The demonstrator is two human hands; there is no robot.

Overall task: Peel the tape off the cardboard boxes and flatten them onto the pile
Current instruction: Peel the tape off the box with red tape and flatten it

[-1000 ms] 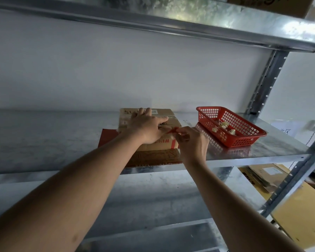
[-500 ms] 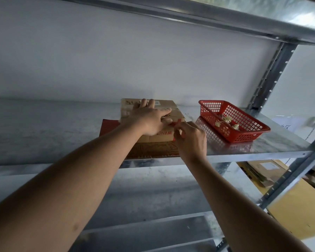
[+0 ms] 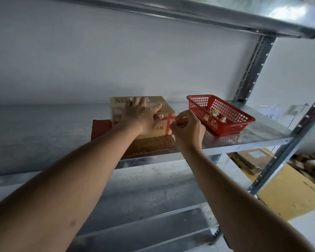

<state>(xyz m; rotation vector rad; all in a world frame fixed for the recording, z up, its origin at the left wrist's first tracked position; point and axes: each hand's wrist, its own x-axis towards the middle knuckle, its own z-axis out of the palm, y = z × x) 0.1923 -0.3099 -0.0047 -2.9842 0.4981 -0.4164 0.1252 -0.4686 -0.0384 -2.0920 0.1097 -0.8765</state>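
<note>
Red mesh basket (image 3: pixel 225 115) on galvanized metal shelf (image 3: pixel 44 128), crumpled beige scraps (image 3: pixel 215 114) inside. Perforated upright (image 3: pixel 253 68) behind it. White wall (image 3: pixel 116 60) at back.

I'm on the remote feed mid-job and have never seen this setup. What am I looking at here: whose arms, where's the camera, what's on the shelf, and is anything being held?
There is no machine: these are a person's two bare arms, filmed by a wide-angle camera worn on the head, looking forward and down at a metal shelf.

On the shelf a closed cardboard box with red print sits on top of flattened cardboard. To its right stands a red basket with a few crumpled pale scraps in it, probably peeled tape.

The left hand lies flat on the box, fingers spread, pressing it steady. The right hand is at the box's near right corner with its fingertips pinched together, probably on an end of tape; the tape itself is too thin to make out.

More cardboard lies below the shelf on the right.
</note>
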